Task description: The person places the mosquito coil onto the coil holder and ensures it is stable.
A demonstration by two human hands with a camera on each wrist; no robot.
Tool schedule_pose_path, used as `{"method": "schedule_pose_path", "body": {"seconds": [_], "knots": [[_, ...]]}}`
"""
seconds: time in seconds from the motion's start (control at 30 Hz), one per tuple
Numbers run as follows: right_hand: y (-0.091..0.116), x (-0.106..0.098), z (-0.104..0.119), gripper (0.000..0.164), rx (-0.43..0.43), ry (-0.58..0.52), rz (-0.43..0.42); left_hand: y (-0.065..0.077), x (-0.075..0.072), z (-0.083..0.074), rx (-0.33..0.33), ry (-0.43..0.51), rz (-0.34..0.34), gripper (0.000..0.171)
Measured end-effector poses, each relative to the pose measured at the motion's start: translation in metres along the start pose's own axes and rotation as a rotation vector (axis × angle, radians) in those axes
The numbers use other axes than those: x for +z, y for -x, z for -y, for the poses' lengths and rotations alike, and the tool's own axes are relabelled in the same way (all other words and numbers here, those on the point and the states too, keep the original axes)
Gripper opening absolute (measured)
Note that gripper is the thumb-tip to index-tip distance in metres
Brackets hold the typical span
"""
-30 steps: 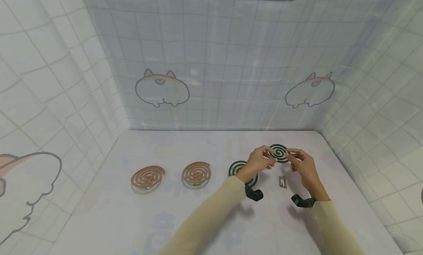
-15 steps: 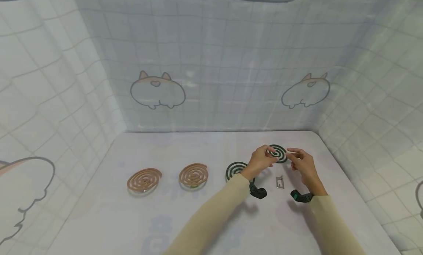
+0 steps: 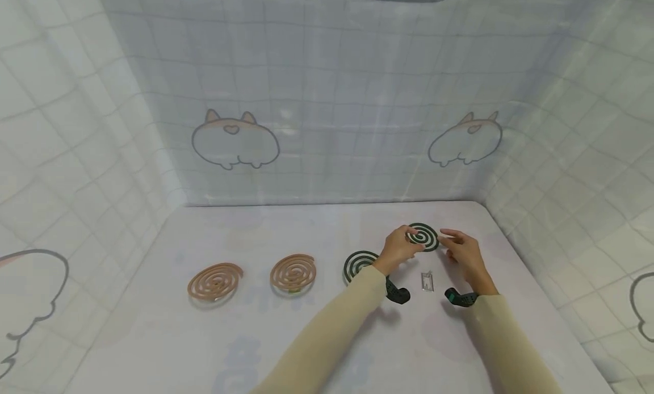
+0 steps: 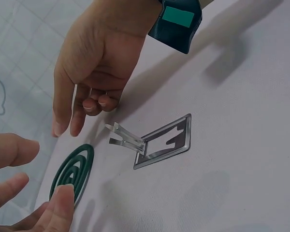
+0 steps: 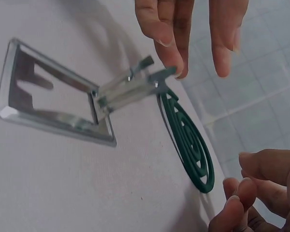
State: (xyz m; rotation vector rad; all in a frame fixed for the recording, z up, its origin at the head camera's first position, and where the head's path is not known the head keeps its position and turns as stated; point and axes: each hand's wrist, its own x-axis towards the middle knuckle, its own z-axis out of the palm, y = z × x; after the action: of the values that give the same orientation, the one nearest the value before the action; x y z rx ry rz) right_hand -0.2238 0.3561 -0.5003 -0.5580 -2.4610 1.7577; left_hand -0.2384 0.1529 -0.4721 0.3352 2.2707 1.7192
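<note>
Toward the back right of the table lies a green mosquito coil (image 3: 423,237), between both hands. My left hand (image 3: 397,247) is at its left side, fingers and thumb spread and overlapping its edge in the head view. On the other side, my right hand (image 3: 466,256) hangs with loosely bent fingers, fingertips right by the coil's right edge. Nearer to me stands a small metal coil stand (image 4: 162,143), a rectangular frame with prongs bent up and nothing on them. A second green mosquito coil (image 3: 352,263) is partly hidden behind my left wrist.
Two brown mosquito coils, the far-left coil (image 3: 216,281) and the middle coil (image 3: 293,272), sit raised over the white table (image 3: 179,337). Sheets with a grid and cartoon animals enclose it at the back (image 3: 327,150) and both sides. Dark devices are strapped to both wrists.
The head view has shifted, so the scene slides left. My right fingertips have drawn slightly off the far green coil's edge. The coils and the stand keep their places.
</note>
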Motion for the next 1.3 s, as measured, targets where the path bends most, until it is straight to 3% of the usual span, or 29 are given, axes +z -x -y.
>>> {"method": "schedule_pose_path", "body": {"seconds": [0.5,0.87,1.3], "knots": [[-0.011,0.003,-0.003,0.053,0.006,0.118,0.025,-0.006,0.003,0.003,-0.029,-0.004,-0.068,0.045],[-0.019,0.003,-0.005,0.05,-0.008,0.206,0.059,-0.01,0.004,0.006,-0.062,-0.098,-0.169,0.038],[-0.018,0.006,-0.002,0.047,-0.01,0.231,0.069,-0.012,0.001,0.008,-0.03,-0.101,-0.099,0.04]]}}
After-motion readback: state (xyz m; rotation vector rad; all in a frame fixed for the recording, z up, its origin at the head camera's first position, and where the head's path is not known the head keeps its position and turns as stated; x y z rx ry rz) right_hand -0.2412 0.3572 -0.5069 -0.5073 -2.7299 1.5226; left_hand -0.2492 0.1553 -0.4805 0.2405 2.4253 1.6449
